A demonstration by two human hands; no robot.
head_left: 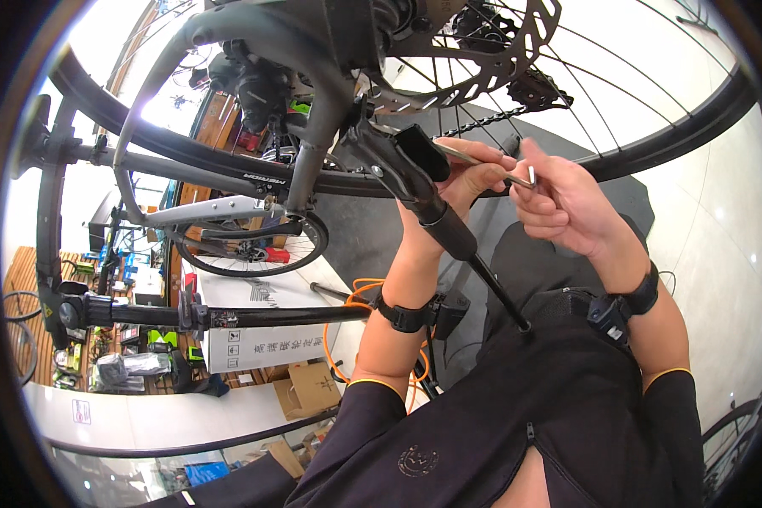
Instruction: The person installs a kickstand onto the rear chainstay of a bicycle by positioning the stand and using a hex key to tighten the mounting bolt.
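Working close together with both hands, clamping a thin metal tool (474, 155) in the fingers of the left hand (464, 188) and pinching its shiny end in the right hand (563, 207), with the right thumb raised. Not being able to tell whether the metal is one bent piece or two, nor whether the fingertips are touching. Having the tool just right of a black strut (457, 233) and passing the left forearm (391, 351) behind that strut. Wearing a black device (402, 315) strapped to the left wrist and another (610, 317) to the right, along with a dark top (483, 406) with yellow-edged sleeves. Facing a grey bicycle frame (322, 144), a slotted disc rotor (529, 42), a chain (483, 123) and a black-rimmed wheel (686, 146) just beyond the hands. Showing a dark mat (622, 203) below. Having, off to the left, a second wheel (315, 254), a white printed box (229, 349), an orange cable (328, 343) and a cardboard box (313, 389).
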